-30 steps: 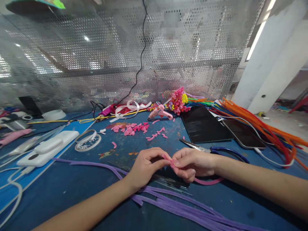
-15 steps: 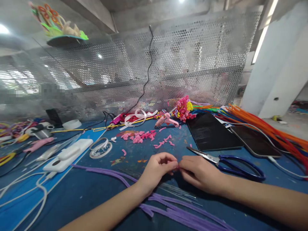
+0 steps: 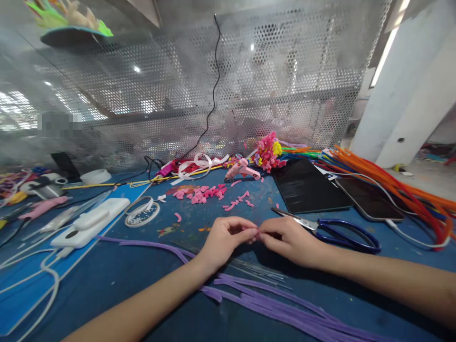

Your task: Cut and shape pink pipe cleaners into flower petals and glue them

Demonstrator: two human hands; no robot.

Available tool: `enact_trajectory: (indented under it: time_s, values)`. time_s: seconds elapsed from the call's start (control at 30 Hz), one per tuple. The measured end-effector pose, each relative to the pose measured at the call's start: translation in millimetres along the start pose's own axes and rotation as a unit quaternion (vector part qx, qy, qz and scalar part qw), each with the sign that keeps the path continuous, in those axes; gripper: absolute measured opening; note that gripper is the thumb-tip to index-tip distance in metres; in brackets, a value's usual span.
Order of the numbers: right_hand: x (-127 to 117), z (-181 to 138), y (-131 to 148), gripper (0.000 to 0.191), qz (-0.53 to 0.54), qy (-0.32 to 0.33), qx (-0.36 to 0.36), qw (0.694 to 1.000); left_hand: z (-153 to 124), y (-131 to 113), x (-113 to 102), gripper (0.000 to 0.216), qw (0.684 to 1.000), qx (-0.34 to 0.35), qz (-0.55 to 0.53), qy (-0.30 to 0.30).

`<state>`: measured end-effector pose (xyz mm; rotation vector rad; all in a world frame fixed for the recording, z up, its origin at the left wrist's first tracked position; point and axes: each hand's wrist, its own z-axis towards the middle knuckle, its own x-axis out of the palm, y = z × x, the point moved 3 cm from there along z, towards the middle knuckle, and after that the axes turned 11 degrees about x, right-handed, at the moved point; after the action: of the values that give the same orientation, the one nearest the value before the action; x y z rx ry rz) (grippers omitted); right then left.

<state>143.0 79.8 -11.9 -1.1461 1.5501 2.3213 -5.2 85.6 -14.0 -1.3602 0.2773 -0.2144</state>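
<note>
My left hand (image 3: 228,240) and my right hand (image 3: 289,241) meet fingertip to fingertip over the table's middle. Both are closed in a pinch on a short piece of pink pipe cleaner (image 3: 258,229), mostly hidden by the fingers. Beyond them lie a heap of small pink twisted pieces (image 3: 201,194) and a few loose pink pipe cleaner pieces (image 3: 235,204). Scissors (image 3: 313,226) with blue handles rest just behind my right hand. Purple pipe cleaners (image 3: 270,308) stretch under and in front of my forearms, beside thin metal wires (image 3: 260,273).
A pink glue gun (image 3: 242,169) and a pink-and-yellow flower bunch (image 3: 270,151) stand at the back. To the right lie a black tablet (image 3: 309,185), a phone (image 3: 368,198) on a white cable, and orange pipe cleaners (image 3: 384,175). A white power strip (image 3: 92,223) and tape rolls (image 3: 142,213) are left.
The view has tilted down and shifted slightly right, so the table contents appear higher and further left. Both hands keep their fingertip pinch, with only small finger changes.
</note>
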Motion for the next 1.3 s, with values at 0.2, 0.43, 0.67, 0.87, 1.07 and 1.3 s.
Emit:
enact_trajectory:
  time_s: [0.2,0.43,0.67,0.87,1.07,1.3]
  values:
    - [3,8,-11,0.022,0.209,0.106,0.116,0.965,2,0,4,0.038,0.990,-0.039,-0.134,-0.010]
    - [1,8,-14,0.025,0.206,0.058,0.112,0.970,5,3,-1,0.032,0.998,0.012,-0.056,-0.032]
    - [-9,-2,4,0.022,-0.050,-0.102,0.009,0.993,-10,-23,-5,0.015,0.847,0.250,0.466,-0.051]
    - [-4,-3,3,0.021,-0.122,-0.070,-0.034,0.989,-14,-18,11,0.027,0.727,0.244,0.630,0.120]
    - [4,-1,0,0.016,-0.193,0.056,-0.080,0.976,-11,-8,11,0.030,0.689,0.211,0.668,0.184]
    - [-1,-2,-2,0.020,-0.244,0.076,-0.153,0.955,-11,-6,6,0.026,0.685,0.214,0.663,0.213]
